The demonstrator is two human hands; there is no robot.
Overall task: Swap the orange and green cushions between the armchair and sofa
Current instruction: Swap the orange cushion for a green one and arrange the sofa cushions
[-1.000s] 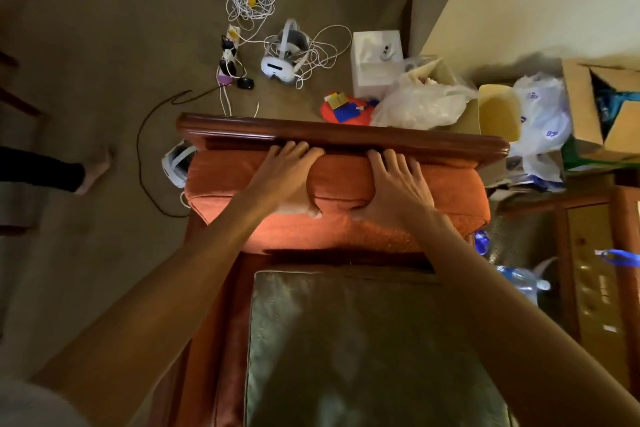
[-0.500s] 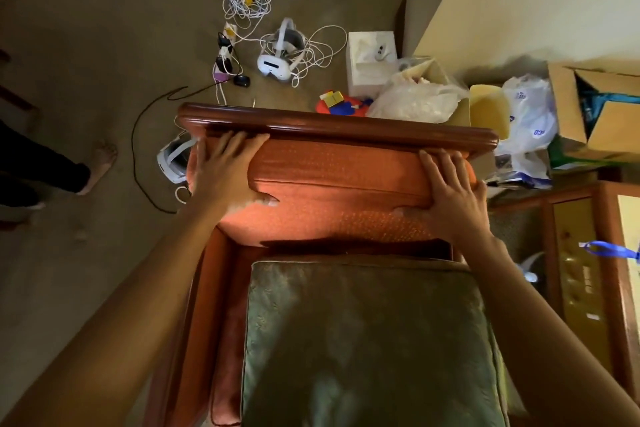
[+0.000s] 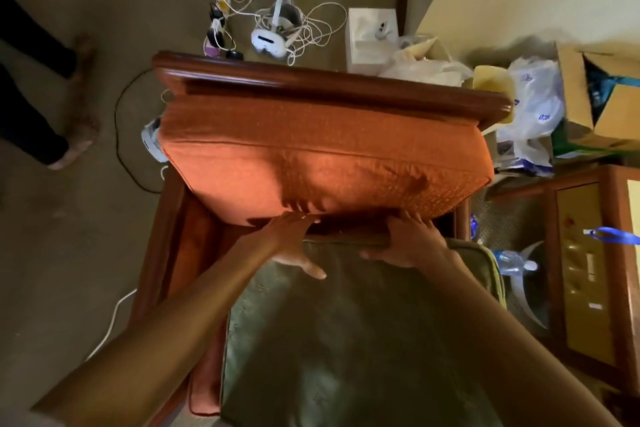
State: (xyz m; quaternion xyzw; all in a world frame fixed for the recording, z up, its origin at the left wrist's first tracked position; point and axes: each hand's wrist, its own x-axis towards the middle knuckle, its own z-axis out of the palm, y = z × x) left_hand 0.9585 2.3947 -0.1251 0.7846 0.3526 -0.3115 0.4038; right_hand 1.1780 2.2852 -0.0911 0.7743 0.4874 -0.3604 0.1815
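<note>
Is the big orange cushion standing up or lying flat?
Standing up, tilted. The orange fabric back cushion leans on the dark wooden chair back, its bottom edge above the flat green seat cushion.

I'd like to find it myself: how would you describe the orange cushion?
Look at the wooden armchair in the middle of the room. The orange cushion leans against its backrest, above both hands. Its rust-orange dotted fabric sets it apart from the green cushion lying flat on the seat below.

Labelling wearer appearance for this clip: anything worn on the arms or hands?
Both forearms are bare, with no sleeves in view. The left hand and right hand wear no gloves; no watch, rings or bands are visible. No cables or markings.
</note>
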